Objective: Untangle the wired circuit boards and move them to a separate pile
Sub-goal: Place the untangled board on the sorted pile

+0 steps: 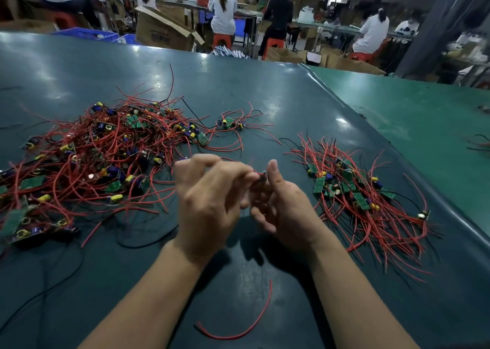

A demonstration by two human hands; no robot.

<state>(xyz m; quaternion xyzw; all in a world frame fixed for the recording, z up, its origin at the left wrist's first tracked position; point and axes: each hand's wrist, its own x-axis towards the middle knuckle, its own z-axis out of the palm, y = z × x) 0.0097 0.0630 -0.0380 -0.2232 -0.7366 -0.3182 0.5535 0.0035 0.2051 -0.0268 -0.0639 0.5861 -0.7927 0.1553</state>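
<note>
A big tangled heap of green circuit boards with red wires (87, 160) covers the left of the dark green table (238, 88). A smaller, tidier pile of wired boards (355, 189) lies on the right. Between them my left hand (209, 202) and my right hand (281, 208) meet above the table. Together they pinch a small wired board (261, 179), mostly hidden by my fingers. A red wire trails from it toward the heap.
A small cluster of wired boards (230, 123) lies apart behind the heap. One loose red wire (244, 327) curls near the front edge. Black wires trail at the front left. Beyond the table's far edge, people sit on red stools among cardboard boxes (164, 30).
</note>
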